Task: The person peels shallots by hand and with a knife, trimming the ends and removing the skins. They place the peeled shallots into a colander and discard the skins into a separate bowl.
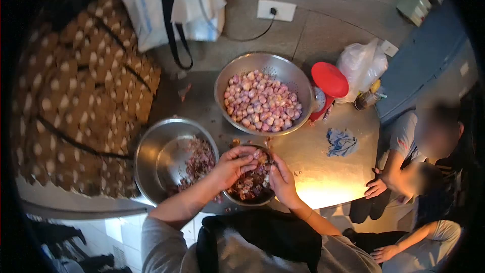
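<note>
My left hand [233, 166] is over the left side of a small metal bowl [248, 203], its fingers curled together in a pinch. Whatever sits between those fingertips is too small to make out. At the bowl's right side is my right hand [284, 182], fingers drawn together and thumb toward the middle; what it grips is hidden. Dark reddish-brown unpeeled shallots and loose skins [251, 184] fill the small bowl below both hands. To the left, a wide metal pot [146, 144] holds a heap of papery peelings [198, 162] along its right side.
Behind the hands stands a large colander [222, 78] of peeled pinkish shallots [262, 102]. Beside it are a red kitchen scale [329, 80], a plastic bag [362, 63] and a blue cloth [342, 142]. Stacked egg trays [81, 106] rise at left. Two people sit at right.
</note>
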Demonstrator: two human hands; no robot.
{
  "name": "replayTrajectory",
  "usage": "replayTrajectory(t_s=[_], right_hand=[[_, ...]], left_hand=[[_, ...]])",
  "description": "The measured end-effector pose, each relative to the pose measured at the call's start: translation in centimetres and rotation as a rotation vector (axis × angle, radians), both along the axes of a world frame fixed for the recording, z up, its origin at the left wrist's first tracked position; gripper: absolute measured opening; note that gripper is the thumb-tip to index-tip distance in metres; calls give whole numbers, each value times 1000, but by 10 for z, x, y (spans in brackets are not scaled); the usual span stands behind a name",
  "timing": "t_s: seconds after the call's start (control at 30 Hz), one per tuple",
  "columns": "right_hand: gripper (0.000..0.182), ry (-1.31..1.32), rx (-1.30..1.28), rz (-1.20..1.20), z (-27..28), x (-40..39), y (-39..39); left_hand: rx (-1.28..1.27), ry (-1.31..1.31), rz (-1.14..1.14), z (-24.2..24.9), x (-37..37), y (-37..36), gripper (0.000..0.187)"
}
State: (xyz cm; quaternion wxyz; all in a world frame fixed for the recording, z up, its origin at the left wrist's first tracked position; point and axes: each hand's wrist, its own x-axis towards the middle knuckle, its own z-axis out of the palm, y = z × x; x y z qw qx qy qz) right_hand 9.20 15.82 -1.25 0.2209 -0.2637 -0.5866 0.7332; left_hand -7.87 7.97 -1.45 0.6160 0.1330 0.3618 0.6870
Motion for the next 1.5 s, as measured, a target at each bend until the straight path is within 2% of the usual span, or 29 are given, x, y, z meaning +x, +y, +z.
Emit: replayTrajectory(t_s=[0.07, 0.2, 0.27, 0.3, 0.37, 0.43, 0.47, 0.57, 0.63, 0.7, 0.8, 0.87, 0.93, 1.03, 1.07, 1.17, 1.27, 1.37, 1.43, 1.5], right_hand=[[40, 21, 208, -42, -16, -1, 1], [40, 86, 259, -51, -9, -4, 0], [40, 75, 288, -42, -10, -2, -3], [40, 73, 288, -45, -12, -1, -3], [40, 54, 433, -63, -13, 0, -2], [41, 10, 713, -90, -6, 1, -1], [41, -15, 445, 29, 4, 6, -3], [43, -14, 748, -22, -10, 1, -3], [44, -204, 791, 110, -2, 5, -6], [45, -330, 865, 204, 4, 4, -7], [48, -373, 983, 272, 0, 1, -12], [47, -379, 979, 253, 1, -1, -13], [45, -449, 954, 287, 7, -2, -12], [47, -424, 926, 279, 12, -2, -11], [47, -454, 891, 302, 15, -2, -10], [48, -514, 808, 346, 19, -3, -9], [46, -507, 796, 341, 19, -4, -7], [46, -483, 757, 316, 21, -1, -5], [46, -450, 756, 285, 20, 1, -6], [47, -323, 843, 185, 7, 0, -6]], left_hand=[[-25, -6, 47, 9, -2, 5, 20], [-1, 29, 202, 34, -19, 39, 26], [64, 223, 311, 69, -29, 56, 32], [192, 285, 315, 74, -41, 64, 37], [311, 263, 382, 99, -51, 64, 38], [363, 309, 402, 106, -61, 53, 39], [338, 348, 405, 99, -69, 44, 39], [6, 673, 426, 76, -87, 9, 28], [-252, 1044, 238, 48, -116, -26, 27], [-554, 1422, 58, 28, -133, -59, 36], [-846, 1749, -234, -13, -140, -89, 54], [-728, 1748, -243, -39, -133, -96, 67], [-614, 1704, -258, -39, -120, -90, 83], [-668, 1671, -580, -24, -113, -78, 84], [-618, 1761, -494, -37, -113, -78, 82], [-639, 1730, -653, -55, -111, -71, 75], [-650, 1515, -733, -42, -114, -71, 68], [-746, 910, -751, -45, -124, -65, 62], [-633, 1029, -420, -17, -108, -58, 64], [-523, 1138, -231, -18, -109, -58, 63]])
